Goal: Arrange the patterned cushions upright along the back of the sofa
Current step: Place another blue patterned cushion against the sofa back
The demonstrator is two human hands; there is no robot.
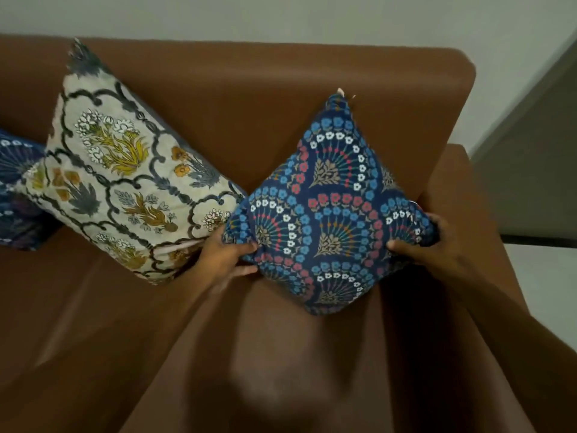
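A dark blue cushion with fan-shaped flower patterns stands on one corner like a diamond at the right end of the brown sofa, leaning on the backrest. My left hand grips its left corner and my right hand grips its right corner. A cream cushion with yellow and grey flowers leans tilted against the backrest just to the left, touching my left hand. Another blue patterned cushion is partly cut off at the far left edge.
The sofa's right armrest rises just beyond my right hand. A pale wall runs behind the backrest, and a grey floor and doorway edge lie to the right. The brown seat stretches in front.
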